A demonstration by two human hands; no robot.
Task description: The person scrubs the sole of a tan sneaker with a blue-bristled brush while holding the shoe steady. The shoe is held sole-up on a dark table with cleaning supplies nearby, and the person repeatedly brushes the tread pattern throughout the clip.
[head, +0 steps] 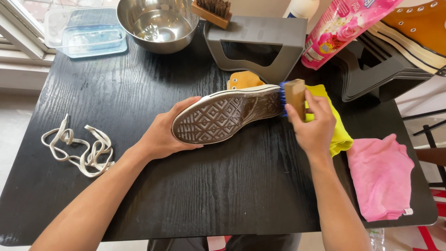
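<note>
On the black table [186,186] a tangle of white laces [81,148] lies at the left; a pink cloth [381,176] lies at the right, just beside a yellow cloth [337,132]. At the far edge stand a steel bowl [158,23], a clear plastic box [86,32] and a grey stool [260,42]; a pink pouch [341,28] leans nearby.

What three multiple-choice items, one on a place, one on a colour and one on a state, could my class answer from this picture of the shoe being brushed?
1. Where do the loose laces lie?
A. on the table's left side
B. in the bowl
C. on the pink cloth

2. What colour are the brush's bristles?
A. red
B. blue
C. white

3. How is the shoe held?
A. upright on its sole
B. hanging by its laces
C. on its side, sole facing the camera

Answers:
1 A: the laces lie on the table, left of the left hand.
2 B: the brush in the right hand shows blue bristles.
3 C: the shoe shows its patterned sole.
</note>
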